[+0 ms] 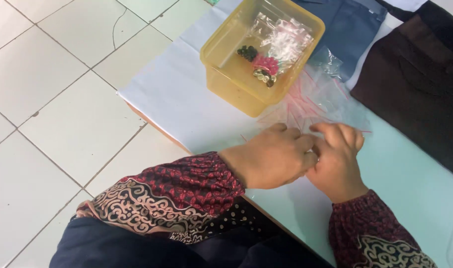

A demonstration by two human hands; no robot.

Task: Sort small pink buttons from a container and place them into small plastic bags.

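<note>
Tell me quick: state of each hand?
Left hand: fingers curled, on the clear bags; grip cannot be told.
Right hand: fingers curled at the same bags; grip cannot be told.

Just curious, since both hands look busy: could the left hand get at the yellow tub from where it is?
Probably yes. The left hand lies just below the yellow tub, whose top is open, with only thin clear bags on the table between them.

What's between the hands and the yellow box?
In the head view, a pile of small clear plastic bags with red strips lies on the table between the yellow box and the left hand and right hand.
</note>
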